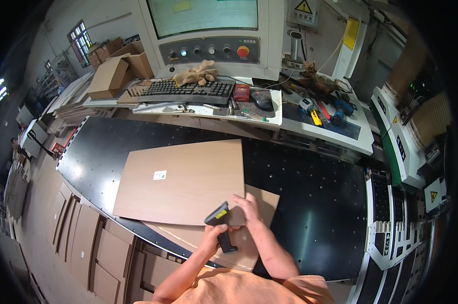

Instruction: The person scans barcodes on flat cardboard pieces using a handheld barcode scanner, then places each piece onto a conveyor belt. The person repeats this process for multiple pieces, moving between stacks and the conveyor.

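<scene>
My left hand (212, 238) is closed around a black handheld barcode scanner (218, 215) with a yellow label on its head. The scanner is over the near edge of a light wood-coloured panel (188, 159), which carries a small white sticker (159, 175) left of its middle. At the panel's near right corner my right hand (249, 209) grips the edge; its thumb lies on top and the other fingers are partly hidden. Beneath lies a second panel (263, 199), turned at an angle and mostly covered by the first.
Both panels rest on a black, dotted work table (315, 202). Beyond it a white shelf (276, 101) carries a keyboard (188, 91), a glove (197, 74), a mouse (262, 100) and a tape measure (306, 105). Several panels (82, 235) stand low at the left. Machinery (398, 137) borders the right.
</scene>
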Demonstrator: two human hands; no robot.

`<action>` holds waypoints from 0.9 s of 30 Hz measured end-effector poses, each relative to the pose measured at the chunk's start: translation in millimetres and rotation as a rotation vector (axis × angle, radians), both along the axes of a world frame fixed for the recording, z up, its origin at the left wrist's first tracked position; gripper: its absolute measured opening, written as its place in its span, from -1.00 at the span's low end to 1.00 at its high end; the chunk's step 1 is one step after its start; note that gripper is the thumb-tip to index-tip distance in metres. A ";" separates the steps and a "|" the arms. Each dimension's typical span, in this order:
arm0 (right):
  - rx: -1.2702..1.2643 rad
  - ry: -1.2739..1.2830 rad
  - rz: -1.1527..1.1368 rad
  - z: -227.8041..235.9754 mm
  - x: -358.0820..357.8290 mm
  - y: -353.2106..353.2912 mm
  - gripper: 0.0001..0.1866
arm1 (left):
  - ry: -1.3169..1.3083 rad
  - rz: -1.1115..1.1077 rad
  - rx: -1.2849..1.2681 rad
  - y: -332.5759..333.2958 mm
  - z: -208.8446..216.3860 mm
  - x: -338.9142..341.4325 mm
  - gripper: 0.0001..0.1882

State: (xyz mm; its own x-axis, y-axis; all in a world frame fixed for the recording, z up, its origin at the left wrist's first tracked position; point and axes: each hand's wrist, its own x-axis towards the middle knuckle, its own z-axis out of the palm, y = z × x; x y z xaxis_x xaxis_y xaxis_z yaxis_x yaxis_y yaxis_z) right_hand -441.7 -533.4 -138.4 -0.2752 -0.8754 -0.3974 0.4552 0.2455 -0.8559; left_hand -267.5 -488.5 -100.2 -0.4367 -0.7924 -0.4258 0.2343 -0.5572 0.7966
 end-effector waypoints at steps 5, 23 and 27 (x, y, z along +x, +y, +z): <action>-0.137 -0.091 -0.158 4.8 -63.9 83.9 -0.68 | -0.114 -0.218 -0.232 18.9 -17.3 22.4 -0.50; 0.769 1.687 -0.241 37.1 -245.7 181.4 -0.39 | -0.566 0.447 -0.232 -67.2 -64.1 241.1 -0.67; 0.082 1.721 -0.204 -10.6 -195.3 126.7 -0.44 | -0.612 0.432 -0.217 -69.1 -59.6 242.5 -0.65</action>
